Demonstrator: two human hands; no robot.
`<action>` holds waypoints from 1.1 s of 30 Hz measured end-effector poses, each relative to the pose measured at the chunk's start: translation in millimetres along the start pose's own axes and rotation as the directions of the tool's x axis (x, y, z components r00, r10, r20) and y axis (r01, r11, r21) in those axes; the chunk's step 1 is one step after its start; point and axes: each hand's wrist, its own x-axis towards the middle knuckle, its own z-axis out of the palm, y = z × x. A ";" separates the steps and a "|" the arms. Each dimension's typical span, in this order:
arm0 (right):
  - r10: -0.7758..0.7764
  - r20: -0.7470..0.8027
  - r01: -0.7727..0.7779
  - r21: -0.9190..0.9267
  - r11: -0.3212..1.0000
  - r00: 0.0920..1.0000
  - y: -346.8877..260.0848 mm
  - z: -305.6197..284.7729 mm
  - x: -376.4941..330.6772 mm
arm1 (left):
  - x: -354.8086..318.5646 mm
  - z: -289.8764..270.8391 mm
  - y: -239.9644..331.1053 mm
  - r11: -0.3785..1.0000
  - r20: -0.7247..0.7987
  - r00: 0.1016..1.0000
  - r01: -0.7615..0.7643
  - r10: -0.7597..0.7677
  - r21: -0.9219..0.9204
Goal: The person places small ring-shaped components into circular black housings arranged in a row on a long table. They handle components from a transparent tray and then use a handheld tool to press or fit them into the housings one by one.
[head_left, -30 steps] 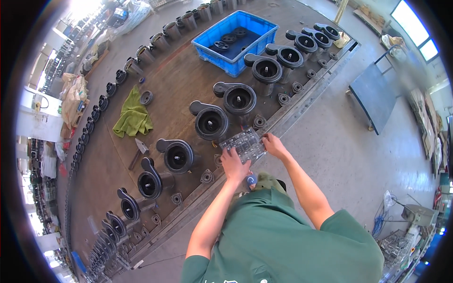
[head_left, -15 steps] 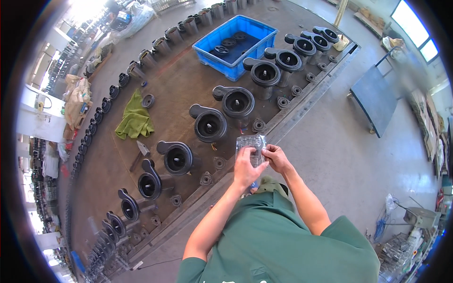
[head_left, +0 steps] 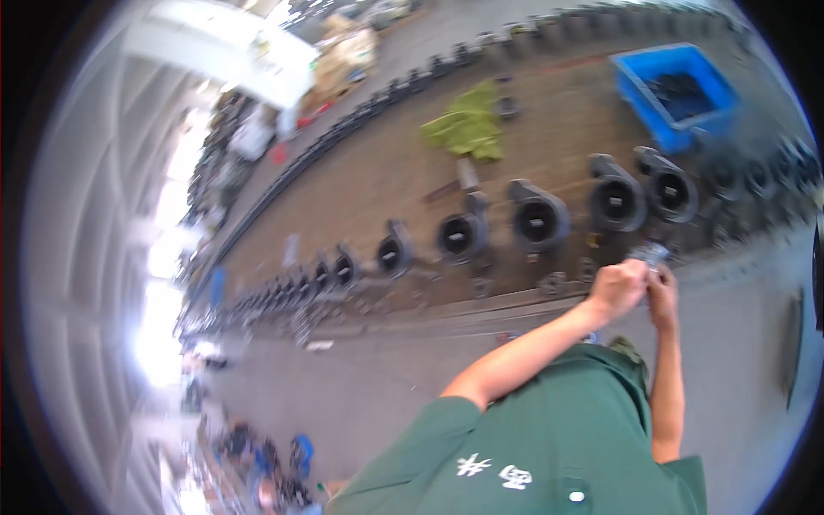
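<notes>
Left hand and right hand both grip a clear plastic bag (crumpled, blurred)

Blue crate, green rag, dark grey castings.

Small clear plastic bag; crumpled; between both hands

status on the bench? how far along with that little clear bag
Done: dark round pump housings stand in a row along the long workbench, small ring-shaped parts lying in front of some. In hand: left hand and right hand meet on a small clear bag at the bench edge; the blur hides its contents. Left: nothing from the bag is visibly on a housing yet. Blue crate holds dark parts.
</notes>
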 end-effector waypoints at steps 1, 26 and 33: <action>-0.023 0.032 0.020 0.116 0.993 0.999 6.7 3.5 1.6 | -3.2 3.8 -7.2 0.999 -0.028 1.000 0.005 -0.004 0.043; -0.036 -0.232 0.044 0.030 0.999 0.972 56.5 -59.9 -108.1 | -48.3 102.9 26.6 0.870 0.457 0.854 -0.404 0.247 0.284; 0.159 -0.253 -0.145 0.071 0.987 0.954 39.1 -61.4 -102.2 | -45.1 104.1 38.1 0.776 0.395 0.859 -0.481 0.324 0.409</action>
